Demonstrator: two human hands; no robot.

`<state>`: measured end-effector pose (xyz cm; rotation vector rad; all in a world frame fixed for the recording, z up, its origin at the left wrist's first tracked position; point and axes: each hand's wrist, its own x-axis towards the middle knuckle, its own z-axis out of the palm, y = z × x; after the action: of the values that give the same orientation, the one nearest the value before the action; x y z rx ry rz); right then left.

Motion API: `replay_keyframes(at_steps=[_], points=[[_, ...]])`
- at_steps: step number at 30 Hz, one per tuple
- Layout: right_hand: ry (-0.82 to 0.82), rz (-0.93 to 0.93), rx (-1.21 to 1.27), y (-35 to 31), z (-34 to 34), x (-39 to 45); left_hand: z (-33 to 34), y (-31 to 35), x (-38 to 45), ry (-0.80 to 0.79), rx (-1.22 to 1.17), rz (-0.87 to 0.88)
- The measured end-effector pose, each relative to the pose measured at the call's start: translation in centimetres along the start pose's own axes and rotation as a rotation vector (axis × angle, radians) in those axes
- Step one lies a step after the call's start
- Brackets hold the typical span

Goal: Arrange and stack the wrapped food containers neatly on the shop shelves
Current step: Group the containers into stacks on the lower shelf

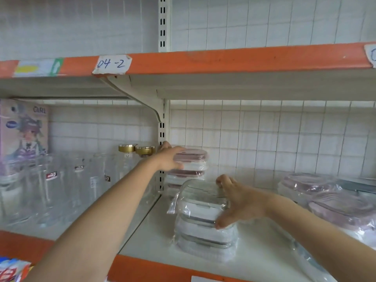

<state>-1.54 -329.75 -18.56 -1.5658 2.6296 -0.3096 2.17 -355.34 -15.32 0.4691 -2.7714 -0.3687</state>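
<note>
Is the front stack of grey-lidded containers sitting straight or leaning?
Leaning somewhat. The top container tilts, its left side raised above the two beneath, while the right hand grips its right edge.

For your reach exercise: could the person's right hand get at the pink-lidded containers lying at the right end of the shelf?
Probably yes. The right hand grips the front stack, but open shelf lies between it and the pink-lidded containers.
</note>
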Motion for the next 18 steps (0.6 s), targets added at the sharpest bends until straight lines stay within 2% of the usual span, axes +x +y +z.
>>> replay_keyframes(at_steps=[5,9,12,14,18], points=[[0.062,-0.01,-0.018,-1.2,0.3,0.8,-1.1,-0.2,-3.4,0.203,-0.116,0.11],[0.108,-0.027,0.027,-2.8,1.1,2.5,-0.9,0.2,-7.1,0.167,-0.086,0.249],[0.097,-0.032,0.099,-3.7,1.5,3.7,-0.7,0.6,-9.1,0.111,-0.043,0.265],[0.04,-0.016,0.239,-3.2,1.7,4.0,-0.6,1.0,-9.9,0.075,-0.032,0.277],[0.008,0.079,0.693,0.5,1.3,3.1,0.4,2.0,-10.6,-0.013,0.032,0.29]])
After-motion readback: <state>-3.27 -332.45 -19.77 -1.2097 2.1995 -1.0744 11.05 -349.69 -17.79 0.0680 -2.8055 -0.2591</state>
